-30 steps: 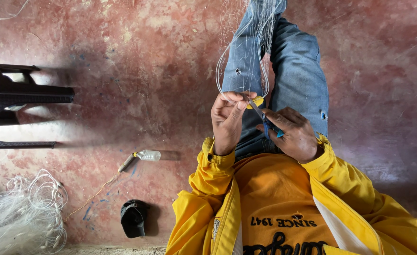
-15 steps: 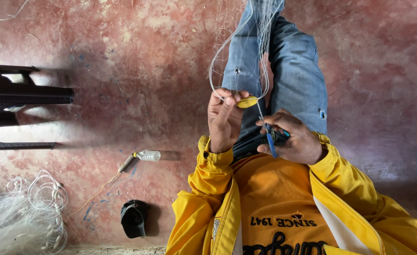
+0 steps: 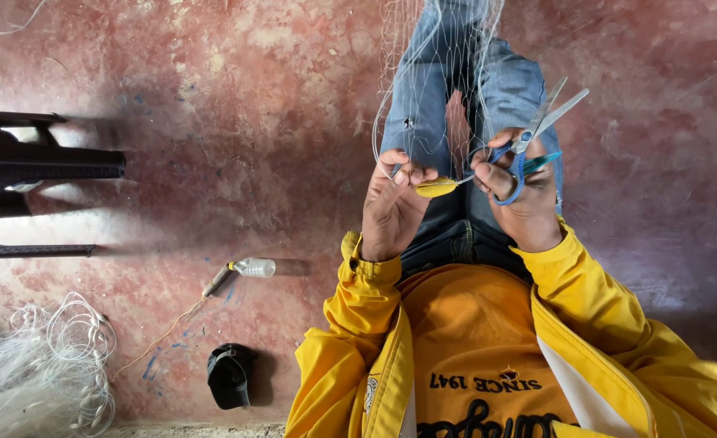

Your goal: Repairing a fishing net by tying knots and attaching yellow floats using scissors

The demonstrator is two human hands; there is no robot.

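My left hand (image 3: 391, 209) pinches a small yellow oval piece (image 3: 437, 188) and strands of thin white net (image 3: 423, 73) between fingertips and thumb. The net drapes down over my blue jeans (image 3: 431, 97). My right hand (image 3: 525, 203) is just to the right of it, fingers through the blue handles of a pair of scissors (image 3: 537, 134). The silver blades are parted and point up and to the right, away from the net. A strand runs from the yellow piece toward my right hand. My sleeves are yellow.
A black plastic chair (image 3: 25, 174) stands at the left on the reddish floor. A small clear bottle (image 3: 254, 266) on a stick, a black cap (image 3: 230, 375) and a heap of white net line (image 3: 34, 377) lie at the lower left.
My right hand has swung the scissors from pointing down near my lap to pointing up and right with blades parted. Both hands have risen slightly; the left keeps hold of the yellow piece.
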